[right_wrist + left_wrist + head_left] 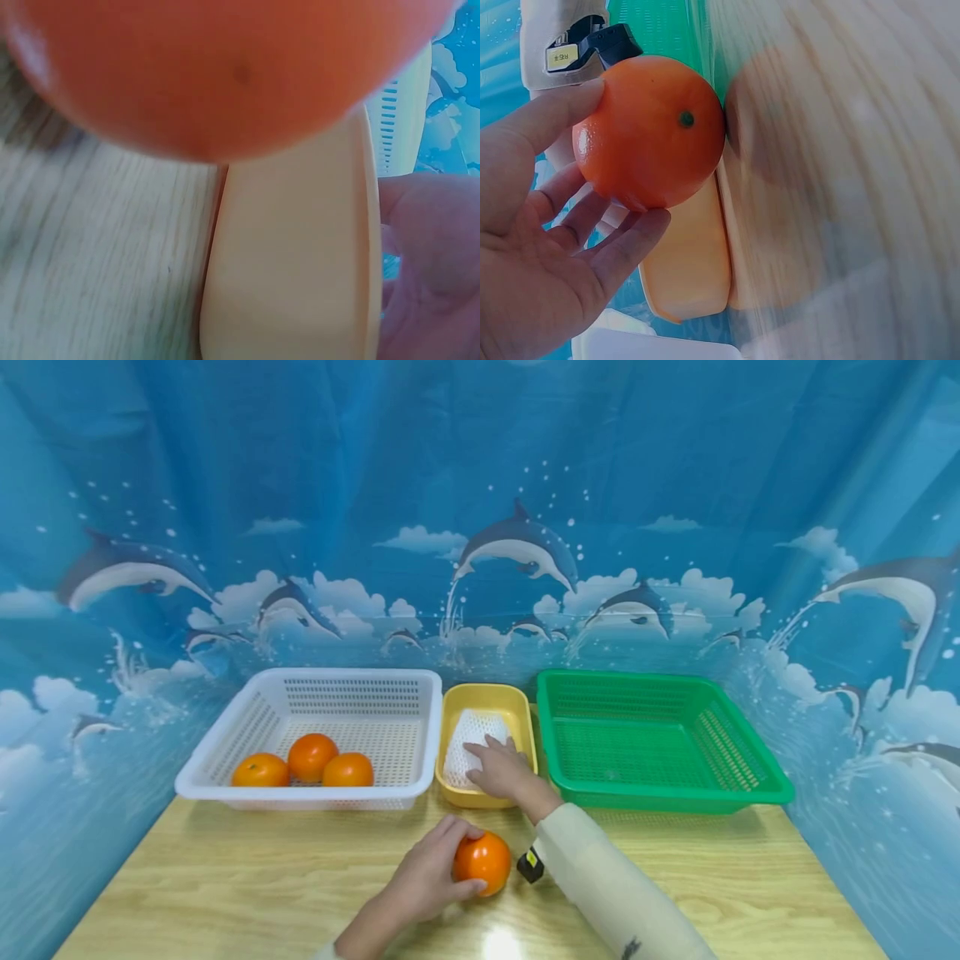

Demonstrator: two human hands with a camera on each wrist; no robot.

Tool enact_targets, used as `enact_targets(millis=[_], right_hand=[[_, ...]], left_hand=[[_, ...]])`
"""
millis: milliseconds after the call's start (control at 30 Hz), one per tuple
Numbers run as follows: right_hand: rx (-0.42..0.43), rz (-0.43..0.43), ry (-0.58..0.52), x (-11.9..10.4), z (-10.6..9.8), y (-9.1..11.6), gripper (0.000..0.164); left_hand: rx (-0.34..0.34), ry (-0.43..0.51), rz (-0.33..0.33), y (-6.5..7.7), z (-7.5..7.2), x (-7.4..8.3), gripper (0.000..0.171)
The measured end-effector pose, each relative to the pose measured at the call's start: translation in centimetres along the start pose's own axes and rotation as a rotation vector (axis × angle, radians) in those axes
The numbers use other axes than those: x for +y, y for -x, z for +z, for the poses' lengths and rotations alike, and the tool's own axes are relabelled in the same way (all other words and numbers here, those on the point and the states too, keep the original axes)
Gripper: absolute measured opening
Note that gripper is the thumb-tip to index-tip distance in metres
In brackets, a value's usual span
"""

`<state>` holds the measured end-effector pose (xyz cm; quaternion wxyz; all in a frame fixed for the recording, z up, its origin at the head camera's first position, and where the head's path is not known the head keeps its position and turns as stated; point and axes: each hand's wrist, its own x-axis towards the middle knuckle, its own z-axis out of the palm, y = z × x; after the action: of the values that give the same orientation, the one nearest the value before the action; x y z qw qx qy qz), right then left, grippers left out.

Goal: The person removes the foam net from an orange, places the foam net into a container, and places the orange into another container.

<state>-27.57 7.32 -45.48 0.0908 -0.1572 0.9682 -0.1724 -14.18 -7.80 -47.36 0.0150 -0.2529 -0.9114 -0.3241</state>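
My left hand (426, 872) grips an orange (483, 863) at the near middle of the table, its thumb and fingers curled about the fruit. In the left wrist view the orange's small green stem mark shows, and its side meets the wooden surface. My right hand (504, 768) reaches into a small yellow basket (528, 727), fingers spread over the white foam net sleeves (472, 735) lying in it. Whether its fingertips touch the foam cannot be made out. The orange fills the top of the right wrist view, in front of the yellow basket's side (292, 255).
A white basket (360, 793) on the left holds three oranges (312, 756). To the right stands a green basket (660, 797). Behind them hangs a blue dolphin-print curtain (480, 460). A black wrist device (530, 865) sits at the right sleeve, close to the held orange.
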Motion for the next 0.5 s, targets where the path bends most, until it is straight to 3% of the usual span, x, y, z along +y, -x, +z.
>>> enact_targets(millis=[500], right_hand=[[-0.069,-0.049,-0.007,0.56,-0.03,-0.27,0.045]], left_hand=[[-0.002,0.008,-0.012,0.01,0.02,-0.16,0.050]])
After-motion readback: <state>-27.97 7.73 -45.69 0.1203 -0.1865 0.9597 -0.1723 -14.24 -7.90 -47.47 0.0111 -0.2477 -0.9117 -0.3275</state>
